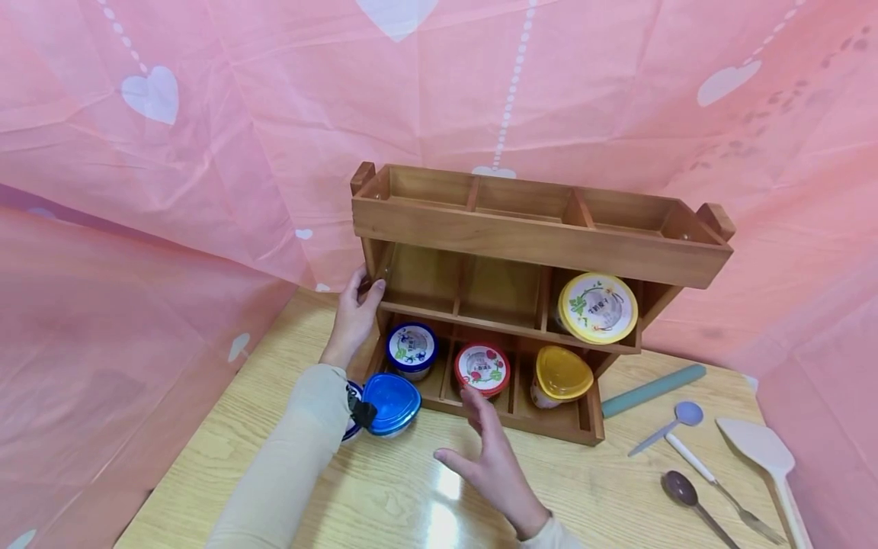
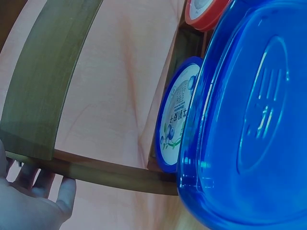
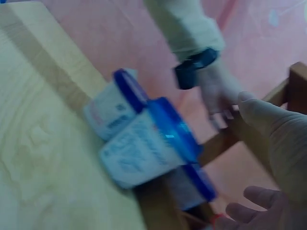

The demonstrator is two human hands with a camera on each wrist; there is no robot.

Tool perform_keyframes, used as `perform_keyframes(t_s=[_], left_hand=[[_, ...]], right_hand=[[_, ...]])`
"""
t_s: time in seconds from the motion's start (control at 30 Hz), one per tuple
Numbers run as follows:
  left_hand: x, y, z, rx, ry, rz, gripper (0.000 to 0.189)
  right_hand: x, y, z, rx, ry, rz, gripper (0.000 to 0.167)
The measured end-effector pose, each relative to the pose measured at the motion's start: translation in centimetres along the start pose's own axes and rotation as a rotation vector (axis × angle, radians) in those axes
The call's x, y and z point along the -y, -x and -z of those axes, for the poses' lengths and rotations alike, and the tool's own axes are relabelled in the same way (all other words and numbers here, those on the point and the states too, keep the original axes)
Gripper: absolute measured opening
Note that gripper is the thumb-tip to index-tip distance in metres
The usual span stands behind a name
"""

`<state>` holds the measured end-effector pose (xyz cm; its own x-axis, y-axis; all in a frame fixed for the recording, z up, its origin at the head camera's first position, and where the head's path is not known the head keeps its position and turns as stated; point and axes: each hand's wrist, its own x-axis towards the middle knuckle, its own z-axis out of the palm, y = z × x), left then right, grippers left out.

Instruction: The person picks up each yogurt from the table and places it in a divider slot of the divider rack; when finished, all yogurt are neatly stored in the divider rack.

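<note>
you can read: yellow-rimmed lid (image 1: 598, 308), 牛奶 among its characters | blue-rimmed lid (image 2: 176, 117), 牛奶 too, finer lines illegible to you | red-rimmed lid (image 1: 482, 368), characters too small | blue-topped tub (image 3: 141, 152), right wrist view, print blurred

Draped tabletop corner: pink heart-print cloth (image 1: 274, 114) around wood-grain table (image 1: 370, 492).

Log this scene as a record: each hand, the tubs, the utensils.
Left hand: grips wooden shelf, left side
Right hand: near red-rimmed tub, contact unclear
Middle tier: yellow-rimmed tub, right compartment
Bottom tier, left to right: blue-rimmed tub, red-rimmed tub, amber-lidded tub
In front: blue-lidded tub, another blue-rimmed one
Right of shelf: green rod, purple spoon, brown spoon, fork, white spatula
</note>
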<state>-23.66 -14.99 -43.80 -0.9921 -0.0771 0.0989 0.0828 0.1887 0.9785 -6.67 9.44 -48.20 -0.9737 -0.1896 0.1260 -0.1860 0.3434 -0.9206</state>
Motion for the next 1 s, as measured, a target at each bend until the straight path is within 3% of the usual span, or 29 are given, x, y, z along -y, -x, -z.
perform_keyframes(t_s=[0.5,1.0], left_hand=[[0.0,0.0,0.1,-0.002,-0.009,-0.003,0.054],[0.1,0.0,0.0,-0.008,-0.005,-0.021,0.053]], right_hand=[[-1.9,-2.5,-5.8,0.070,-0.061,-0.087,0.098],[-1.4,-3.8,-9.1,0.052,-0.008,-0.139,0.107]])
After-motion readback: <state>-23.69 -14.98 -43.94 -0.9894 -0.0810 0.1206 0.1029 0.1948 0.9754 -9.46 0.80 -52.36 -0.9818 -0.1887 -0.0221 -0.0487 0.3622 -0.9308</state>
